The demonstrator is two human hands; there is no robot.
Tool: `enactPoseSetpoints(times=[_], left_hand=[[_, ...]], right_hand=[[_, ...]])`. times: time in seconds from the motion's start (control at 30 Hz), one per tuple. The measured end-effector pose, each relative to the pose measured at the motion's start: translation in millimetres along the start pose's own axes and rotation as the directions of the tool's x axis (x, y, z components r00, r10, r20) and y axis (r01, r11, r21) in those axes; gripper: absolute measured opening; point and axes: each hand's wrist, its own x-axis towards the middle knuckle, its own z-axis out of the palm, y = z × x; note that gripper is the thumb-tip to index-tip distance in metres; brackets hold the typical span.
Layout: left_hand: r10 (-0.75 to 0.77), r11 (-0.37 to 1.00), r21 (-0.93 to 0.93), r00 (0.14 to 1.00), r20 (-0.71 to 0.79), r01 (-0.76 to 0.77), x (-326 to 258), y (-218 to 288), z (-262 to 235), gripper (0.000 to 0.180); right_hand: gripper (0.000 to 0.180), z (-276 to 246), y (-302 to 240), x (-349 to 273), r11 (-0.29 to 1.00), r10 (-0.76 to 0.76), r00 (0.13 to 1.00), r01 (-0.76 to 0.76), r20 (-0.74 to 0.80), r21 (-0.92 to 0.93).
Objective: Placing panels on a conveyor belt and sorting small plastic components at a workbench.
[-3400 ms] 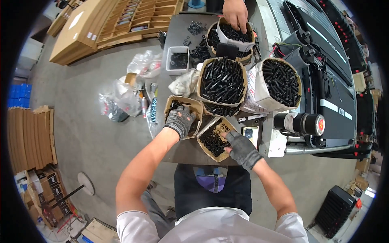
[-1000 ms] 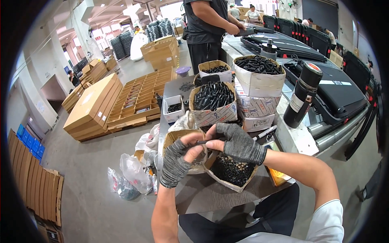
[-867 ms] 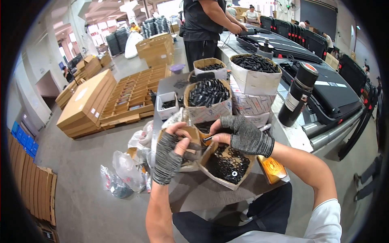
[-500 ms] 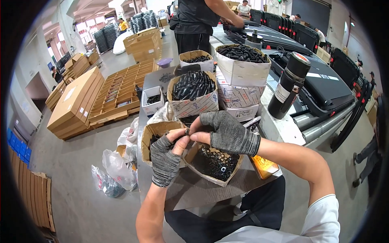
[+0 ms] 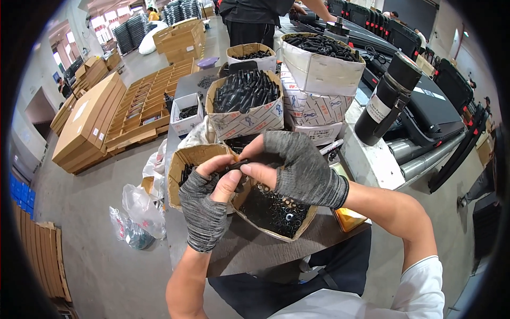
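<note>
Both my hands wear grey fingerless knit gloves and meet over the boxes. A small, dark, rod-like part (image 5: 238, 164) sits between their fingertips; its exact kind is hard to make out. My left hand (image 5: 204, 210) pinches one end with thumb and fingers. From the other side, my right hand (image 5: 305, 170) closes thumb and fingertips on it. Below them stands an open cardboard box (image 5: 265, 231) of loose rings and washers (image 5: 284, 211), dark and metallic. Beside my left hand is another cardboard box (image 5: 173, 183) with black pieces inside, partly hidden by that hand.
Beyond my hands stand a box of black handle-like parts (image 5: 247, 91), a tall white box (image 5: 321, 72) and a small white box (image 5: 186, 122). A black flask (image 5: 387, 101) stands right, near a yellow item (image 5: 349, 218). Across the table is another person (image 5: 249, 24).
The view has shifted a little. My hands have turned slightly, and more of the small dark part shows between my fingertips. Both hands still pinch together over the boxes.
</note>
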Motion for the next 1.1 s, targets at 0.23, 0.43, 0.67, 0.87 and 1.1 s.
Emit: enactPoseSetpoints(times=[0.23, 0.43, 0.67, 0.87, 1.1], left_hand=[[-0.108, 0.994, 0.012, 0.992, -0.072, 0.109, 4.6, 7.9, -13.0, 0.021], [-0.015, 0.988, 0.154, 1.0, -0.011, 0.017, 9.5, 0.6, -16.3, 0.019], [-0.008, 0.986, 0.169, 0.998, 0.057, -0.002, 9.2, 1.0, -15.4, 0.019], [-0.024, 0.99, 0.137, 0.995, 0.1, 0.01, 8.8, -1.5, -15.3, 0.019], [0.066, 0.985, 0.149, 0.986, 0.154, -0.09, 7.8, -3.0, -14.8, 0.019]], right_hand=[[0.027, -34.8, 19.2, -10.1, 0.911, 0.351, 0.798, -0.169, 0.49, -0.377], [0.037, -13.1, 12.3, -9.7, 0.756, 0.539, 0.563, 0.005, 0.627, -0.654], [0.035, -2.1, 17.8, -14.2, 0.758, 0.562, 0.488, 0.02, 0.668, -0.652], [0.024, -3.3, 26.8, -19.0, 0.784, 0.506, 0.531, 0.047, 0.68, -0.619], [0.016, -11.4, 24.6, -13.5, 0.778, 0.515, 0.533, 0.036, 0.671, -0.627]])
